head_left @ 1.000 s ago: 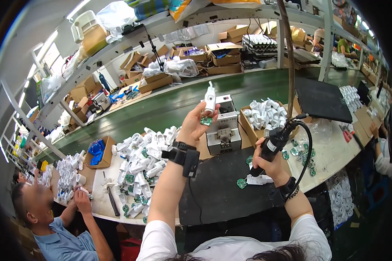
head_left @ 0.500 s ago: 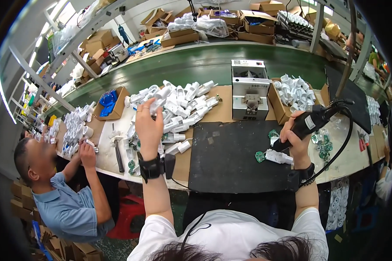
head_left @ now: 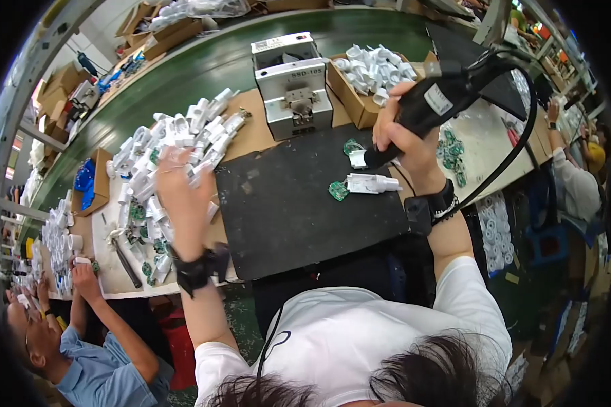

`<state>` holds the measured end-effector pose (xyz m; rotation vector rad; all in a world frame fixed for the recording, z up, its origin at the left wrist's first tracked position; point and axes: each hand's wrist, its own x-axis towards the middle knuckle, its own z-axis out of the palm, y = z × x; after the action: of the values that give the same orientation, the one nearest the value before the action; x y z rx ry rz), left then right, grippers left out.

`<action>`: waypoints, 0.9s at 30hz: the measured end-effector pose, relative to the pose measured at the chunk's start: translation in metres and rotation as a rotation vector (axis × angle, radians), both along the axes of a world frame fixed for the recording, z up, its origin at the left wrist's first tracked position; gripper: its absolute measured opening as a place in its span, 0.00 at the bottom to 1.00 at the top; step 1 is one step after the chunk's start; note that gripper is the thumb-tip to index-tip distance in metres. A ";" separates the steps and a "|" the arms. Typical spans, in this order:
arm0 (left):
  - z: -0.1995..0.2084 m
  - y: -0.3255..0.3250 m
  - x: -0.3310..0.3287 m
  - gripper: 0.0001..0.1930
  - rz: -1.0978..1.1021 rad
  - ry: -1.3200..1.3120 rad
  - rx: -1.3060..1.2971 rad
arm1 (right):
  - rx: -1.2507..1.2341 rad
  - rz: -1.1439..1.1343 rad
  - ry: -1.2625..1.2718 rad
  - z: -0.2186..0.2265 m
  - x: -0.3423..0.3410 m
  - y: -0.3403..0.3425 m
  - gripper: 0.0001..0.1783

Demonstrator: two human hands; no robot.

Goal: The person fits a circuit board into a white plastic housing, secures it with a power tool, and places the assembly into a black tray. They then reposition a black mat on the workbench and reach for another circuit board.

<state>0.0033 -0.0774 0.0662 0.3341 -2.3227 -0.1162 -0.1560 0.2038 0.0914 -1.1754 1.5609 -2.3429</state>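
My right hand (head_left: 411, 146) is wrapped round a thick black corded power tool (head_left: 431, 105), its narrow end pointing down and left over the black mat (head_left: 292, 217). Close to that end lies a white plastic piece (head_left: 357, 159) with a green circuit board (head_left: 352, 145). Just nearer to me, a white plastic housing (head_left: 372, 183) lies on the mat with another green board (head_left: 338, 190) at its left end. My left hand (head_left: 183, 200) is over the near side of a heap of white plastic housings (head_left: 214, 132). Motion smears its fingers, so any grip is unclear.
A grey-white machine (head_left: 295, 95) stands behind the mat, beside a cardboard box of white parts (head_left: 360, 105). Left are a box of blue parts (head_left: 102, 190) and a hammer (head_left: 125, 261). Green boards (head_left: 450, 152) lie right. A co-worker in blue (head_left: 108, 359) sits left.
The view has shifted, so the bench appears further left and higher. My left hand remains near the heap, now blurred. My right hand still grips the power tool; the housing still lies on the mat.
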 end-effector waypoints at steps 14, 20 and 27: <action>-0.067 0.171 -0.053 0.19 -0.679 -0.324 0.007 | 0.000 0.060 0.099 0.009 -0.004 0.002 0.24; -0.078 0.178 -0.057 0.17 -0.656 -0.294 -0.045 | 0.002 0.052 0.107 0.005 -0.008 0.002 0.24; -0.074 0.176 -0.058 0.15 -0.706 -0.300 0.089 | 0.000 0.047 0.108 0.011 -0.009 -0.007 0.24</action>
<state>-0.0543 0.0982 -0.0073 -0.4724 -2.6372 -0.5458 -0.1648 0.1964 0.1025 -1.3442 1.5471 -2.2860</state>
